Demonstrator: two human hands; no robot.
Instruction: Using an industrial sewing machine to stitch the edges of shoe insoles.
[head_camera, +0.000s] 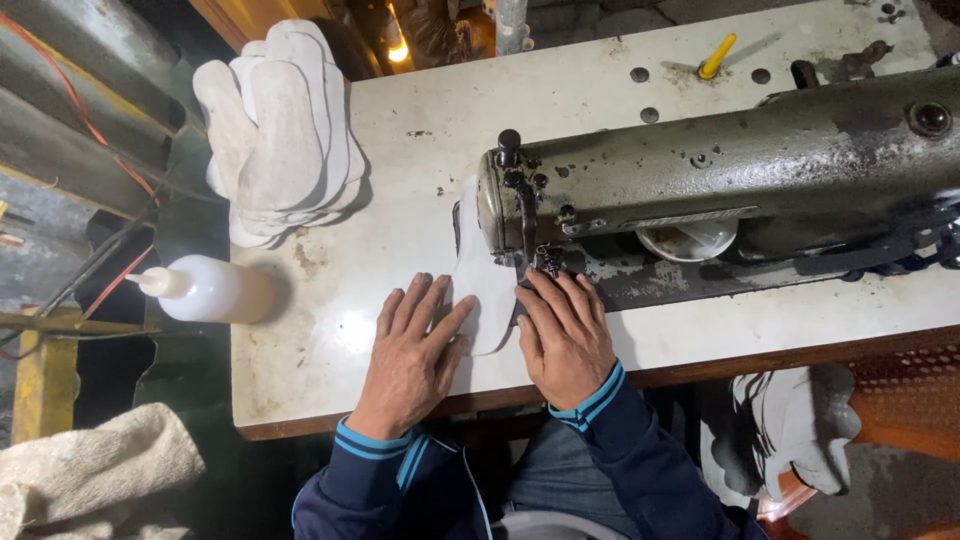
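While our fingers lie spread and flat, gripping nothing, we press a white cut piece (484, 285) against the table (420, 150). Our left hand (412, 350) holds its near edge; our right hand (565, 335) rests by the presser foot (548, 262), fingertips close to the needle. The piece looks thin, light and limp, so we judge it is best steered by flat palms at its edges, not pinched. It sits under the head of the grey-green sewing machine (720, 170). Farther left stand a stack of white pieces (280, 130) and a squeeze bottle (205, 288).
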